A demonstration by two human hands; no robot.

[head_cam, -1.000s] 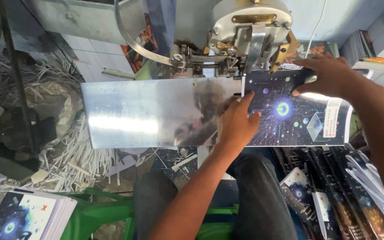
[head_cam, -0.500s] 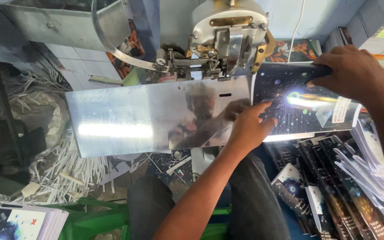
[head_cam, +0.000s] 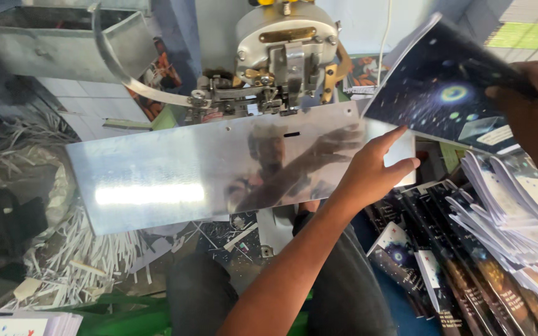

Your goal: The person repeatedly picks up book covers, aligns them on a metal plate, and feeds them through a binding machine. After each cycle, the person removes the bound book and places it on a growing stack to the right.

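Nearest, at the bottom left corner, a stack of booklets [head_cam: 29, 325] lies on a green surface, and paper trimmings [head_cam: 63, 255] litter the ground beside the person's knees. Down the right side, more dark-covered booklets [head_cam: 468, 274] stand fanned in rows, packed close together. Above the lap, the left hand [head_cam: 368, 171] rests open, fingers spread, on the right end of a shiny metal plate [head_cam: 207, 171], gripping nothing. Just beyond it to the right, the right hand [head_cam: 533, 109] pinches the upper right edge of a dark star-patterned booklet [head_cam: 443, 93], lifted clear of the plate and tilted, its lower left corner near the left fingertips. The plate's left half lies bare. Farther back stands the stitching machine head [head_cam: 284, 59], and a grey metal bin [head_cam: 51, 40] at top left; its contents cannot be seen.
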